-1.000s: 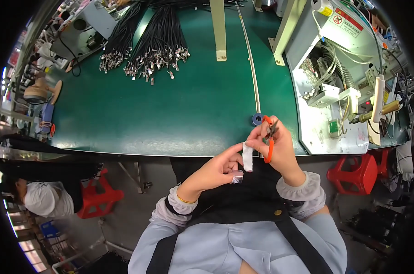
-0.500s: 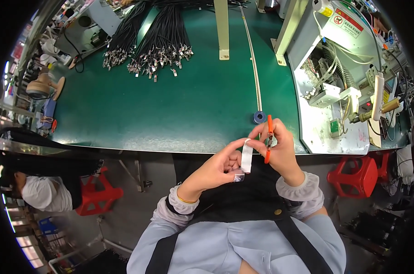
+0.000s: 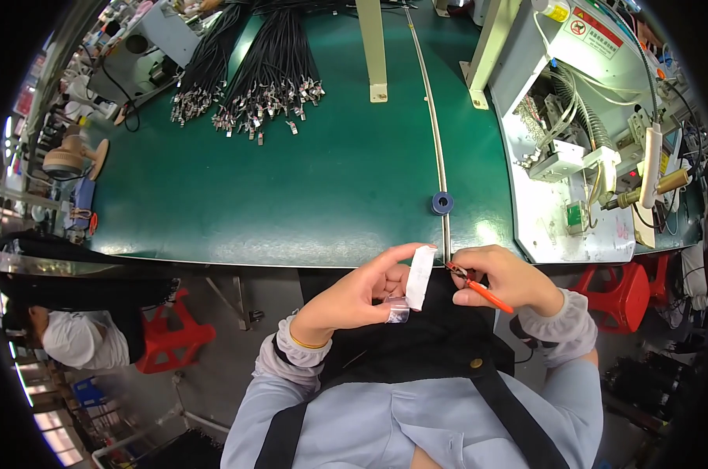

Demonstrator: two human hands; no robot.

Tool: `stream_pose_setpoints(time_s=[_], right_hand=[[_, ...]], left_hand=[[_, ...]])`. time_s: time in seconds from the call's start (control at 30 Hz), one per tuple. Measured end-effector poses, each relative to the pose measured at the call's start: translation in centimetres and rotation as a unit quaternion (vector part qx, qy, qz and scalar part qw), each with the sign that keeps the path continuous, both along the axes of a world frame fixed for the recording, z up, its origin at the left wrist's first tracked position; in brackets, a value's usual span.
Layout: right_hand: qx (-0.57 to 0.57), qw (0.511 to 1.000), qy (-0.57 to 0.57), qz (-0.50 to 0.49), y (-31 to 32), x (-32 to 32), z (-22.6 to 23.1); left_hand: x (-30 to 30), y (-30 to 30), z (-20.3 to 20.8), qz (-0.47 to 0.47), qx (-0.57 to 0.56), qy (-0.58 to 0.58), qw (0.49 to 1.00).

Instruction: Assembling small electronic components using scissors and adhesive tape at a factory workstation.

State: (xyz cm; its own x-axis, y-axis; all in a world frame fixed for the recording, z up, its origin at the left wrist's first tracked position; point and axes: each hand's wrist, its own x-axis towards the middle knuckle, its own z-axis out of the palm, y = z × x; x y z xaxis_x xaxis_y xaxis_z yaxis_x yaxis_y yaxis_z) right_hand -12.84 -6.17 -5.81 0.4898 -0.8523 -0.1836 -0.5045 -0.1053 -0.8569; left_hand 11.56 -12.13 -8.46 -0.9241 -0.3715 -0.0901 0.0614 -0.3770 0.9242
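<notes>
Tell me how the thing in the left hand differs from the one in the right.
The left hand pinches a white strip, flat and held upright; the right hand grips orange-handled pliers, slim and slanted. The strip is wide and pale, the pliers narrow with a dark metal tip. Both are held just off the green table edge.

Both forearms enter from lower edge, bent inward, hands meeting at centre just below table edge. L hand (image 3: 362, 293): palm turned toward R, thumb and forefinger extended up and pinched, remaining fingers curled; thin band at wrist. R hand (image 3: 506, 277): knuckles up, fingers closed in a grip, thumb toward L hand. Hands near each other, not touching. Grey sleeves w/ gathered cuffs on both wrists
</notes>
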Motion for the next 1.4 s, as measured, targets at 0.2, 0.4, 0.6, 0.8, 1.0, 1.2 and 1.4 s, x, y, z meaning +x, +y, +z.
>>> stream_pose_setpoints(time_s=[0.2, 0.4, 0.6, 0.8, 1.0, 1.2, 1.4], right_hand=[[-0.053, 0.951, -0.218, -0.215, -0.4, 1.7, -1.5], [-0.124, 0.922, -0.252, -0.267, -1.0, 3.8, -1.0], [-0.27, 0.919, -0.119, -0.261, -1.6, 4.9, -1.9], [-0.298, 0.903, -0.145, -0.273, -2.7, 5.4, -2.5], [-0.374, 0.887, -0.166, -0.215, -2.8, 4.4, -2.1], [-0.448, 0.877, -0.068, -0.158, -2.2, 4.0, -1.0], [-0.496, 0.853, -0.027, -0.159, -1.4, 4.0, -0.8]], left_hand=[[-0.4, 0.4, -0.4, 0.001, 0.0, 0.0, 1.0], [-0.4, 0.5, -0.2, 0.017, -0.019, -0.01, 1.0], [-0.2, 0.1, -0.7, 0.039, -0.03, -0.026, 0.998], [0.1, -1.3, -1.0, 0.036, -0.008, -0.054, 0.998], [0.5, -3.0, -0.8, 0.127, -0.021, -0.068, 0.989], [0.3, -4.0, -1.6, 0.141, -0.07, -0.071, 0.985], [0.6, -4.7, -1.8, 0.103, 0.022, -0.033, 0.994]])
